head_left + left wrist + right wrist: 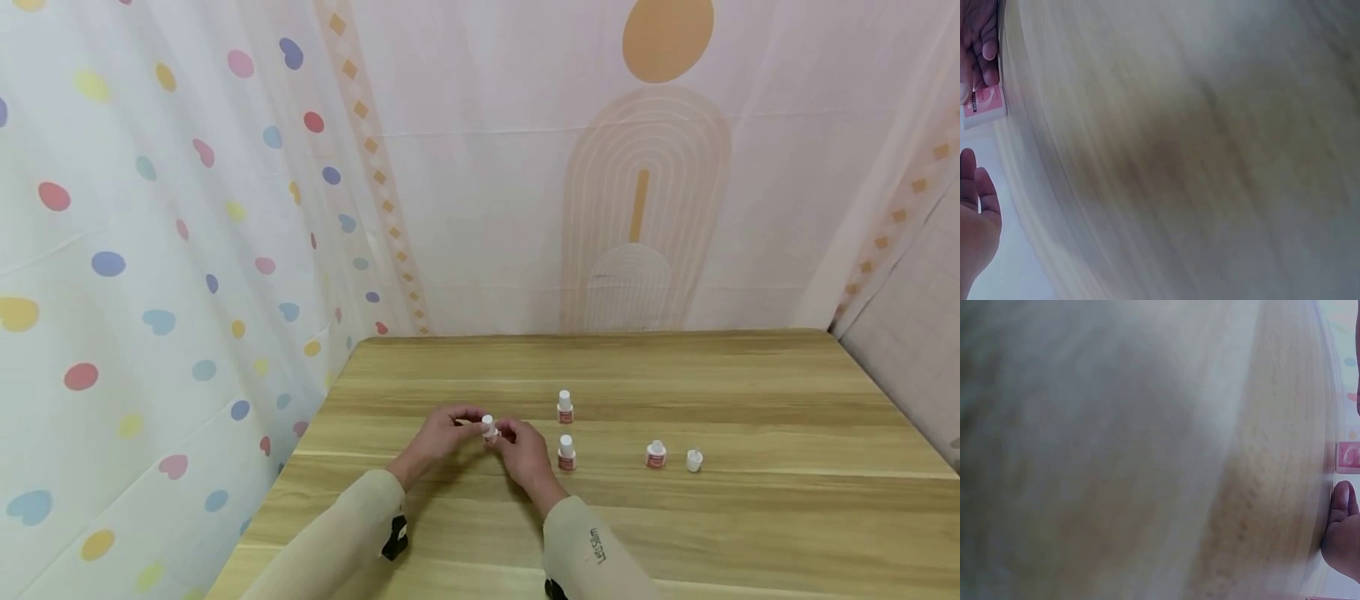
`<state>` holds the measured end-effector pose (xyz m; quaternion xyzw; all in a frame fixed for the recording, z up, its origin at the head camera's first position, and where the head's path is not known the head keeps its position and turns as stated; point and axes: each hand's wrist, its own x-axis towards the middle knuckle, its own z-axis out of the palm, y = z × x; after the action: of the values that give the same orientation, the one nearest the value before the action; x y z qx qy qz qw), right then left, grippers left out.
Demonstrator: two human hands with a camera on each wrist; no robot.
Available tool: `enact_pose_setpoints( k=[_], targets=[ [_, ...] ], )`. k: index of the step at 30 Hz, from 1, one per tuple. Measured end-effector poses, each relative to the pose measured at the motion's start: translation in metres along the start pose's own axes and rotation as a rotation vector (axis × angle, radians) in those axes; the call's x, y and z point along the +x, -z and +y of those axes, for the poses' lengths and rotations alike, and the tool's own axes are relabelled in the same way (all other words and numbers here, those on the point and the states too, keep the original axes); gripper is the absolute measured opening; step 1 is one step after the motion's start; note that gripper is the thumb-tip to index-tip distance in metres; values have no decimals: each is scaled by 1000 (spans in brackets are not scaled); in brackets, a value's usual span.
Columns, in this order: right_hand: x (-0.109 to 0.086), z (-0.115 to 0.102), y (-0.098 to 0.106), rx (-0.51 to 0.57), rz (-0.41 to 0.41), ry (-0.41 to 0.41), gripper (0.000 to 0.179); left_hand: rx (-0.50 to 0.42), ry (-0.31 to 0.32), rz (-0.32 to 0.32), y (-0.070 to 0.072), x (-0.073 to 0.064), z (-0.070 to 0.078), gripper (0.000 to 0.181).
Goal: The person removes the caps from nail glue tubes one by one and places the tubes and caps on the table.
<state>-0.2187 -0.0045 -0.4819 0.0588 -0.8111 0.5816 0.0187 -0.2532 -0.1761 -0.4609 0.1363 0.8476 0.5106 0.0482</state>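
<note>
1. Hanging well to the left of both grips is a spotted curtain (135,292), white with coloured dots and hearts.
2. Behind the left grip, toward the viewer, runs a pale left sleeve (337,525), with a black strap (395,538) under its cuff.
3. The left grip (442,435) comes in from the left, its thumb and index finger pinching the held bottle (490,432) near its white top.
4. That bottle, small, white and red-labelled, is upright between the two grips; the fingers hide whether its base meets the wooden surface (712,542).
5. The right grip (527,454) meets the bottle from the other side, fingers curled against its labelled body; its right sleeve (592,550) bears dark lettering.
6. Just right of the right grip stands the front bottle (567,454), upright with a tall white top; the back bottle (565,408), alike, stands farther from the viewer.
7. Beyond the surface, ahead and to the right of the grips, a pale backdrop (480,208) shows an arch print.
8. Well right of the right grip stands a short-topped bottle (656,456), with a small white cap (694,462) just beside it, farther right.
</note>
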Motion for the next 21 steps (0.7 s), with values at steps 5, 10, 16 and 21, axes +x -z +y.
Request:
enact_pose_setpoints(
  k=[5, 10, 16, 21],
  targets=[
    [1, 1, -1, -5, -1, 3, 8, -12, 6, 28, -1, 0, 0, 15],
    [1, 2, -1, 0, -5, 5, 5, -22, -18, 11, -1, 0, 1, 17],
    [0, 1, 0, -2, -3, 6, 6, -11, -2, 1, 0, 0, 1, 17],
    [0, 1, 1, -17, -1, 22, 7, -5, 13, 28, -2, 0, 2, 14]
  ],
)
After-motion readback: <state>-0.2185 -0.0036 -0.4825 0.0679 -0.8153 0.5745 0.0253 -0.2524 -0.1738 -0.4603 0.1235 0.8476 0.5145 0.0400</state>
